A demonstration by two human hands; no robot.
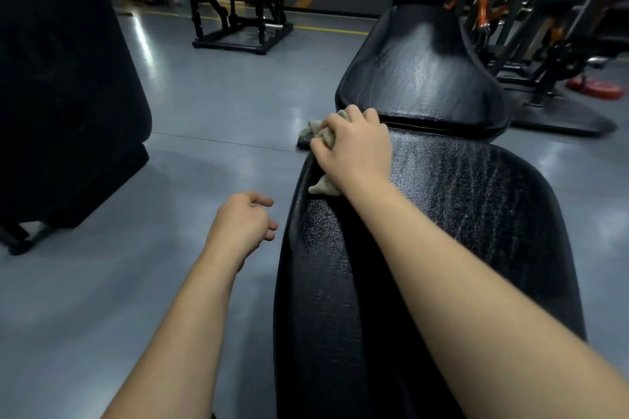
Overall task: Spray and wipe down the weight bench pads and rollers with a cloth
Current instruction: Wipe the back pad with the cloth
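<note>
A long black bench pad (pixel 442 214) runs away from me, with a second black pad (pixel 418 71) beyond a narrow gap. My right hand (pixel 354 143) grips a crumpled beige cloth (pixel 323 187) and presses it on the far left corner of the near pad, close to the gap. Part of the cloth sticks out past my fingers over the pad's edge. My left hand (pixel 243 224) hangs in the air left of the bench, fingers loosely curled, holding nothing. No spray bottle is in view.
Grey glossy floor (pixel 211 105) lies left of the bench. A large black padded machine (pixel 68 78) stands at the left. A black and orange exercise frame (pixel 238 3) is at the back. More black equipment (pixel 544 27) crowds the right.
</note>
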